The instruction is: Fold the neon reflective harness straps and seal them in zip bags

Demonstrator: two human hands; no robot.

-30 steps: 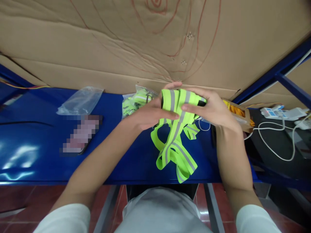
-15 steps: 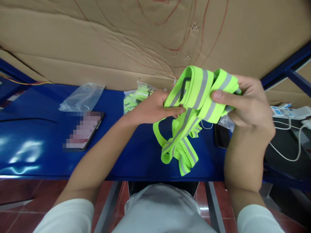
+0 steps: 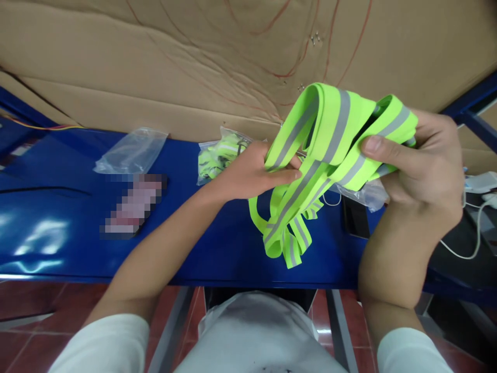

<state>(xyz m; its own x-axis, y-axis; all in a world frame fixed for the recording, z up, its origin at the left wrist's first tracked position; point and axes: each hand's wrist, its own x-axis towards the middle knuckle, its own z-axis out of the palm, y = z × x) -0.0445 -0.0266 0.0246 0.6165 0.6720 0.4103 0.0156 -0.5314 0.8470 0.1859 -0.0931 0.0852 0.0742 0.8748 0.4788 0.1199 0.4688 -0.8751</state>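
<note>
A neon yellow-green reflective strap (image 3: pixel 337 127) with a grey stripe is looped in several layers between my hands, above the table. My right hand (image 3: pixel 423 160) grips the folded layers at the right end, thumb pressed on the front. My left hand (image 3: pixel 267 168) is closed around the strap's left part, its fingers partly hidden behind the band. Loose lengths of the strap dangle below my hands, over the blue table (image 3: pixel 217 248). Just behind my left hand sits a clear bag holding similar green straps (image 3: pixel 217 155).
An empty clear plastic bag (image 3: pixel 132 150) lies at the back left, with a blurred-out phone (image 3: pixel 134 204) in front of it. A dark phone (image 3: pixel 355 217) lies under my right forearm. White cables (image 3: pixel 477 228) run at the right. A cardboard panel (image 3: pixel 174 67) stands behind.
My right hand has moved right and slightly up, carrying the strap's folded layers and widening the loop. My left hand stays nearly in place. The dangling lengths have risen a little.
</note>
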